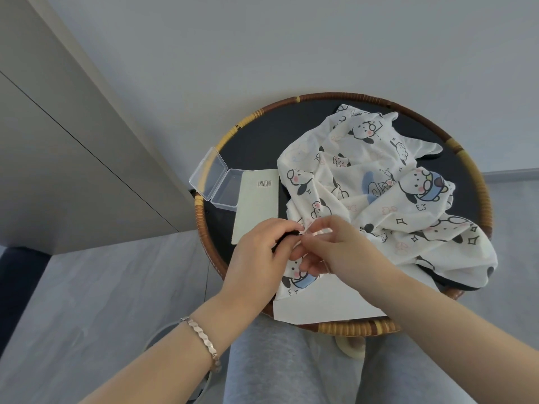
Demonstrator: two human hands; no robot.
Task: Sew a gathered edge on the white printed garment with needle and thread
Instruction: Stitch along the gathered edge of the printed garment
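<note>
Open clear box and card lie at the left of the counter. Your left hand: fingers curled round a small dark item, identity unclear. Your right hand: fingertips pinch the near edge of the white printed garment, heaped on the counter's right. No needle or thread discernible. Risk: a hard tug snaps the thread or spills gathers; an unseen needle may prick.

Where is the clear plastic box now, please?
In the head view, the clear plastic box lies open at the left rim of the round tray, beside the white card.
</note>
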